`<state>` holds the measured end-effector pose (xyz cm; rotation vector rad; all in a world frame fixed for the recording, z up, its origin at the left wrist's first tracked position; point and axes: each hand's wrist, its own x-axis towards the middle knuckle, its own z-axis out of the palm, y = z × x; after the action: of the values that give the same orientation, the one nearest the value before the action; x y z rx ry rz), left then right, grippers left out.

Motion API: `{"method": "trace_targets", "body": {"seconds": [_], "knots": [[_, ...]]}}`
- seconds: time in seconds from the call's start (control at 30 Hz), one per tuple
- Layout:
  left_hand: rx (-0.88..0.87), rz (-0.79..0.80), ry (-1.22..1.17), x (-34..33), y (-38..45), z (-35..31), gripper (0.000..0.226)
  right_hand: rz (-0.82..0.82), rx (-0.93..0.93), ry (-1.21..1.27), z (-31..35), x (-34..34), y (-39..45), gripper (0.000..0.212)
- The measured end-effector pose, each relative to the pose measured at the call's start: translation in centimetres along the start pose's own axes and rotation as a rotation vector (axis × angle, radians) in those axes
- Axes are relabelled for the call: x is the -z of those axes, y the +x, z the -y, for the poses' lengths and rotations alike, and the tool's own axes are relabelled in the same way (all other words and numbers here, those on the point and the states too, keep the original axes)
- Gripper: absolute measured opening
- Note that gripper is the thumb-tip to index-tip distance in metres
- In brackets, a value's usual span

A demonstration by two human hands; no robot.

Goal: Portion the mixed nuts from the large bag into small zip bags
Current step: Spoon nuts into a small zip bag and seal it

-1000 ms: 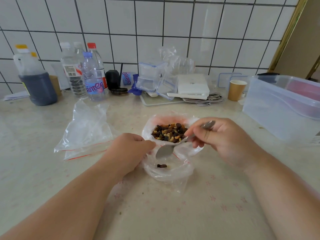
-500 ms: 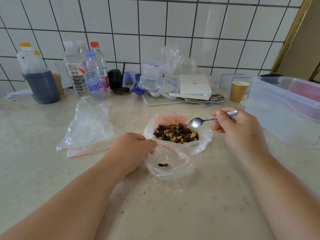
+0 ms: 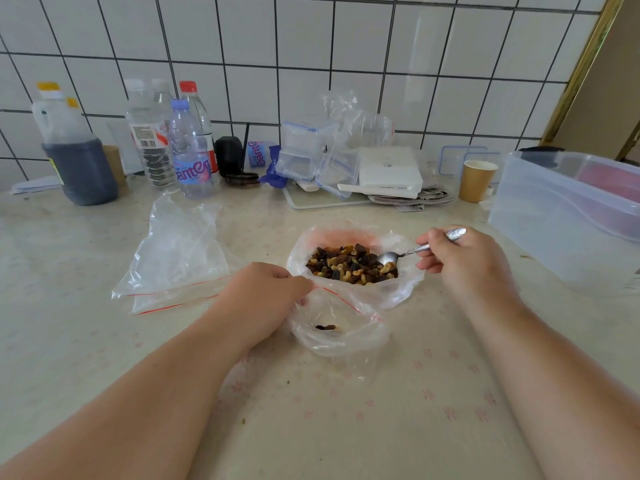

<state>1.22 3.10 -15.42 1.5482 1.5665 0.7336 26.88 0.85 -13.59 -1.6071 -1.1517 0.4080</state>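
Observation:
The large clear bag (image 3: 401, 289) lies open at the table's middle, with mixed nuts (image 3: 349, 263) heaped inside. Right in front of it a small zip bag (image 3: 346, 337) with a red strip is held open; a few dark pieces lie at its bottom. My left hand (image 3: 263, 296) pinches the small bag's rim at its left side. My right hand (image 3: 467, 261) grips a metal spoon (image 3: 408, 253) by the handle, and the spoon's bowl dips into the right side of the nut heap.
Spare zip bags (image 3: 176, 258) lie flat to the left. Bottles (image 3: 188, 150) and a dark jug (image 3: 78, 161) line the tiled wall. Small lidded boxes (image 3: 304, 154), a white box (image 3: 389, 171) and a paper cup (image 3: 476, 180) stand behind. A large translucent tub (image 3: 568, 216) sits at right.
The spoon left the small bag's mouth, swung up and right over the large bag, and now its bowl has come down into the nuts. My left hand kept its hold.

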Motion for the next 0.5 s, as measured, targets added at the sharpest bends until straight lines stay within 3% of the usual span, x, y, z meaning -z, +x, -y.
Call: {"method": "trace_targets", "body": {"seconds": [0.33,0.5], "knots": [[-0.023,-0.013,0.035,0.0,0.0,0.1,0.027,0.09,-0.294,0.398,-1.7,-1.3,1.1,0.019],[-0.025,-0.009,0.038,-0.1,0.0,0.1,0.027,0.107,-0.157,0.238,-1.5,-1.2,0.8,0.02]]}}
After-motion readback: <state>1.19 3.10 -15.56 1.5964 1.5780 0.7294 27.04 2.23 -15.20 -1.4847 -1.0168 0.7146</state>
